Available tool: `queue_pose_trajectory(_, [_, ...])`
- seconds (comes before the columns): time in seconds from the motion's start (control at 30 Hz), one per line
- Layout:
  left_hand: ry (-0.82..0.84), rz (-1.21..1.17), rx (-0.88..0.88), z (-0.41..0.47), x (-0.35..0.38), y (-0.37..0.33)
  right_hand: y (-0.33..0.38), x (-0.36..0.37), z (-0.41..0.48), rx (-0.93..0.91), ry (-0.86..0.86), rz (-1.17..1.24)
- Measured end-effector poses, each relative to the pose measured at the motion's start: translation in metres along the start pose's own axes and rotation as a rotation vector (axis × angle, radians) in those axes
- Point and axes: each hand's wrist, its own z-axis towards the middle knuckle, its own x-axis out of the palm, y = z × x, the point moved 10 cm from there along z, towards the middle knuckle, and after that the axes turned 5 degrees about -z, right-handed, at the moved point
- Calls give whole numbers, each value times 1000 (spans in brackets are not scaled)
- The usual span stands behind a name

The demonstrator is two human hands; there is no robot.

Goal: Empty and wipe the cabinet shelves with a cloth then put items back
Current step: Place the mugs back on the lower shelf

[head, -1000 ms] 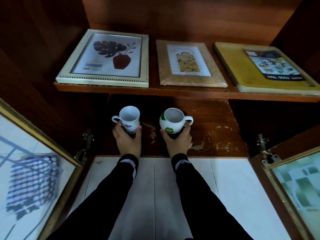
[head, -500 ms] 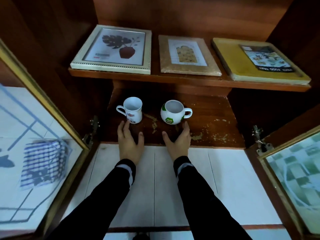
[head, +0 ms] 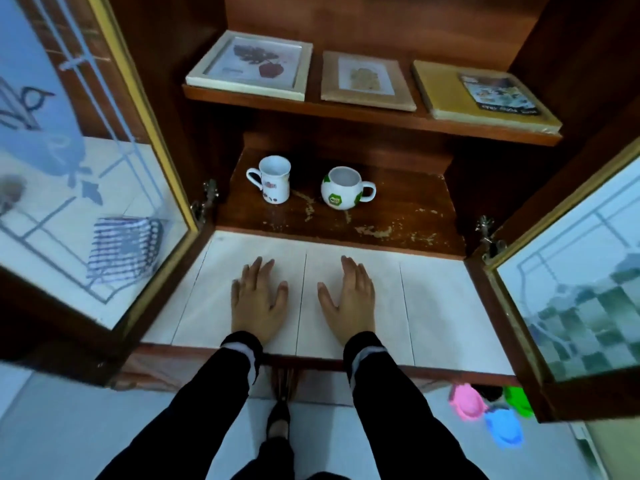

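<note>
Two mugs stand on the lower wooden shelf: a white mug with its handle to the left, and a round white-and-green mug with its handle to the right. On the upper shelf lie a white picture frame, a tan frame and a yellow tray pack. My left hand and my right hand hover flat, fingers straight, over the white tiled ledge, holding nothing. A blue-and-white striped cloth shows through the left door's glass.
Both glass cabinet doors stand open, the left door and the right door, flanking the ledge. Pink, blue and green plastic pieces lie on the floor below at the right. A foot in a black shoe is below the ledge.
Both hands let go of the mugs, which now stand on the lower shelf, and drew back toward me over the white ledge. The view pulled back and down.
</note>
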Motion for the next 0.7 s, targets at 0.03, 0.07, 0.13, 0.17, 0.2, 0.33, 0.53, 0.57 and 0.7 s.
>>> queue_pose_trajectory(0.03, [2, -22, -5, -22, -3, 1, 1, -2, -18, -21, 13, -4])
queue_pose_trajectory(0.07, [9, -39, 4, -31, -3, 1, 1, -2, -25, -27, 18, -5])
queue_pose_trajectory(0.13, [28, -81, 25, -57, -5, 1, 2, -5, -45, -34, 29, 19])
queue_pose_trajectory(0.17, [26, -105, 29, -76, -10, 2, 6, -5, -61, -54, 50, 24])
queue_pose_trajectory(0.2, [21, -129, 36, -92, -13, 6, 8, -3, -75, -69, 78, 30])
queue_pose_trajectory(0.33, [-24, -330, -7, -148, -30, 24, 22, 6, -124, -124, 154, 119])
queue_pose_trajectory(0.53, [-175, -502, -153, -211, -67, 72, 61, 29, -180, -184, 257, 229])
queue_pose_trajectory(0.57, [-207, -516, -174, -220, -75, 82, 70, 34, -188, -194, 270, 230])
queue_pose_trajectory(0.7, [-317, -517, -236, -246, -109, 116, 110, 56, -218, -241, 354, 283])
